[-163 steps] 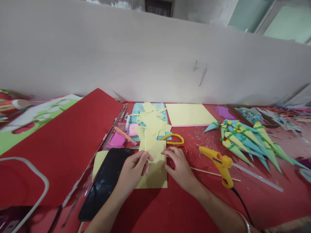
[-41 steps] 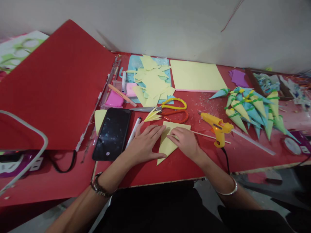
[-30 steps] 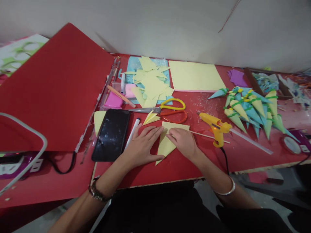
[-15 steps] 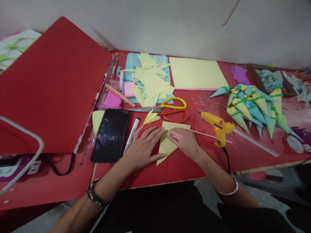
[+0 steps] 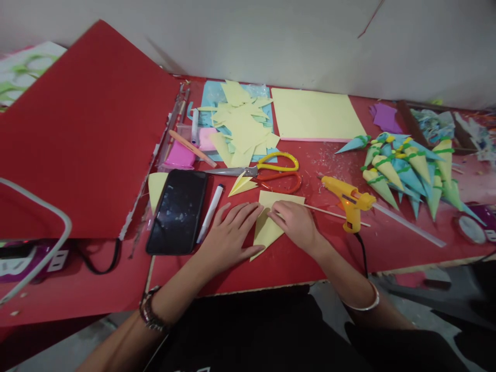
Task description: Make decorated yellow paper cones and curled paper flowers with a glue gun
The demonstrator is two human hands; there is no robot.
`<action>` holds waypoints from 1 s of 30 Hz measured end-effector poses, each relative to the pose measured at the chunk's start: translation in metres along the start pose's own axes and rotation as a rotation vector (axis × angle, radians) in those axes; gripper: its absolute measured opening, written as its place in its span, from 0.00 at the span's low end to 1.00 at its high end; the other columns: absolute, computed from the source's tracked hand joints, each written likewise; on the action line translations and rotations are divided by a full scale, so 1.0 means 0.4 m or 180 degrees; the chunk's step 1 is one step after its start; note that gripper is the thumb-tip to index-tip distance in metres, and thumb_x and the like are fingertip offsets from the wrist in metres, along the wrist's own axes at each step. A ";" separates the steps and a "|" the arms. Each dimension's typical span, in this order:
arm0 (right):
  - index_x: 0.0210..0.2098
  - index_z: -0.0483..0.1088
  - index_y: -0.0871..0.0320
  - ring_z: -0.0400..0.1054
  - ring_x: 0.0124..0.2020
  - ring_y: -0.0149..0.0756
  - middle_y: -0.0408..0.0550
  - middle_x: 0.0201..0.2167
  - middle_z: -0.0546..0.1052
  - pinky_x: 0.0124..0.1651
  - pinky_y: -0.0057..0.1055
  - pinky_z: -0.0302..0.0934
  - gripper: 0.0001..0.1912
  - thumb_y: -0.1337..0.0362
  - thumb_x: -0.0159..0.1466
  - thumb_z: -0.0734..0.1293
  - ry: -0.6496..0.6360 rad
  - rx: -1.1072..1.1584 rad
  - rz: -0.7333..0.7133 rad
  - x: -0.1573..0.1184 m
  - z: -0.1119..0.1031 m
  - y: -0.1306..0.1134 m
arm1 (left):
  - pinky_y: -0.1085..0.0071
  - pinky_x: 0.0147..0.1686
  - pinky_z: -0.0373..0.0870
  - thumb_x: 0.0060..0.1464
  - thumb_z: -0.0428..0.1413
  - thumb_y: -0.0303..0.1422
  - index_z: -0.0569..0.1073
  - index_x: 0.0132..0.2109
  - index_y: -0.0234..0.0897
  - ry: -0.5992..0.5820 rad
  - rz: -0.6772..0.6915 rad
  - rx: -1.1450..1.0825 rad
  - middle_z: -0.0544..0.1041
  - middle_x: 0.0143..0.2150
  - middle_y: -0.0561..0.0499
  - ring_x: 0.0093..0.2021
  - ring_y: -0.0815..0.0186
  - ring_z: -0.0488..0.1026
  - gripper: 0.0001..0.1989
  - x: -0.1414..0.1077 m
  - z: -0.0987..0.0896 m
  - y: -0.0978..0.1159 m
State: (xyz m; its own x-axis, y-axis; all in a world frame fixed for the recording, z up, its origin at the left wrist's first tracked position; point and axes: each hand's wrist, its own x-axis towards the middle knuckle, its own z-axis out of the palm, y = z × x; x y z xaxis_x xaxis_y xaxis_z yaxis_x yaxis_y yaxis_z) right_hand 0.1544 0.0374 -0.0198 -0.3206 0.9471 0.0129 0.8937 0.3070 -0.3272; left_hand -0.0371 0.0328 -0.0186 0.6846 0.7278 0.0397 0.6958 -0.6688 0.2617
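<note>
On the red counter (image 5: 287, 266) lie a folded yellow paper (image 5: 267, 231), a phone (image 5: 178, 212), a marker (image 5: 210, 213), scissors (image 5: 250, 171), a glue gun (image 5: 352, 201), paper cones (image 5: 407, 174) and, probably, a scrap tray (image 5: 411, 126).

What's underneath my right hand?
Folded yellow paper lies partly under your right hand, top edge and lower tip showing. A wooden stick emerges at the paper's right edge; its other end, like whatever the hand covers, is hidden.

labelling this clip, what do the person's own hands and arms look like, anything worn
The left hand and right hand are ungloved. The forearms are bare, the left with a dark, chunky bracelet, the right with a thin, silvery bangle.
</note>
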 end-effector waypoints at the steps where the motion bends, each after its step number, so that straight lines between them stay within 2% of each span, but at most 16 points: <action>1: 0.27 0.64 0.58 0.66 0.27 0.32 0.43 0.25 0.73 0.29 0.26 0.49 0.10 0.63 0.63 0.60 -0.0003 -0.0005 0.0009 0.000 -0.001 -0.001 | 0.56 0.58 0.44 0.53 0.47 0.50 0.51 0.62 0.37 0.0016 0.0001 0.0024 0.61 0.61 0.46 0.57 0.56 0.58 0.35 -0.003 0.001 0.002; 6: 0.27 0.64 0.58 0.66 0.28 0.32 0.44 0.25 0.73 0.28 0.26 0.48 0.10 0.62 0.63 0.61 -0.0038 0.0064 0.0097 0.003 -0.004 -0.001 | 0.61 0.57 0.49 0.54 0.46 0.50 0.51 0.62 0.35 0.0060 0.0197 0.0126 0.60 0.61 0.43 0.58 0.56 0.57 0.35 -0.023 0.009 0.009; 12: 0.27 0.64 0.58 0.66 0.28 0.32 0.44 0.26 0.73 0.28 0.26 0.48 0.10 0.62 0.63 0.60 -0.0055 0.0126 0.0108 0.003 -0.004 -0.001 | 0.61 0.58 0.49 0.59 0.43 0.44 0.57 0.59 0.46 -0.0116 0.0391 0.0155 0.59 0.62 0.51 0.59 0.61 0.57 0.23 -0.036 0.012 0.012; 17: 0.27 0.65 0.58 0.66 0.27 0.32 0.44 0.25 0.73 0.28 0.27 0.49 0.10 0.61 0.63 0.60 -0.0030 0.0033 0.0125 0.002 -0.002 -0.005 | 0.61 0.59 0.47 0.59 0.42 0.45 0.54 0.61 0.48 -0.0335 0.0457 0.0078 0.57 0.64 0.55 0.60 0.62 0.55 0.24 -0.036 0.004 0.003; 21: 0.28 0.66 0.58 0.66 0.28 0.34 0.44 0.25 0.73 0.29 0.27 0.52 0.10 0.61 0.64 0.60 -0.0022 -0.0017 0.0114 0.002 -0.002 -0.005 | 0.60 0.59 0.47 0.58 0.44 0.46 0.53 0.62 0.48 -0.0407 0.0473 0.0087 0.53 0.65 0.55 0.62 0.60 0.51 0.26 -0.032 -0.006 -0.003; 23: 0.31 0.67 0.59 0.66 0.31 0.35 0.46 0.28 0.72 0.33 0.28 0.55 0.08 0.62 0.63 0.60 0.0104 -0.0035 0.0029 -0.004 -0.003 -0.008 | 0.58 0.59 0.46 0.56 0.46 0.46 0.52 0.62 0.48 -0.0438 0.0465 0.0102 0.52 0.65 0.54 0.63 0.58 0.50 0.28 -0.030 -0.011 -0.005; 27: 0.41 0.69 0.59 0.62 0.42 0.42 0.54 0.39 0.70 0.44 0.36 0.58 0.10 0.64 0.62 0.60 0.0757 -0.0212 -0.0244 -0.046 -0.005 -0.025 | 0.54 0.60 0.41 0.55 0.45 0.50 0.51 0.62 0.50 -0.0481 0.0357 0.0073 0.52 0.65 0.53 0.63 0.57 0.49 0.30 -0.028 -0.020 -0.014; 30: 0.40 0.71 0.56 0.60 0.45 0.42 0.53 0.43 0.68 0.48 0.37 0.57 0.10 0.66 0.62 0.60 0.0881 -0.0132 -0.0663 -0.099 -0.008 -0.044 | 0.55 0.60 0.40 0.53 0.46 0.51 0.53 0.62 0.50 -0.0542 0.0316 0.0017 0.53 0.65 0.53 0.63 0.57 0.49 0.31 -0.027 -0.026 -0.022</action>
State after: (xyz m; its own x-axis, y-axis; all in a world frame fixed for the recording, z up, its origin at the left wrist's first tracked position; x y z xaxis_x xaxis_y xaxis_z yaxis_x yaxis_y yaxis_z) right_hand 0.1524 -0.0053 -0.0117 -0.4053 0.8514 0.3329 0.8319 0.4945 -0.2519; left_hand -0.0528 0.0323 -0.0111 0.7765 0.6223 -0.0986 0.6238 -0.7373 0.2594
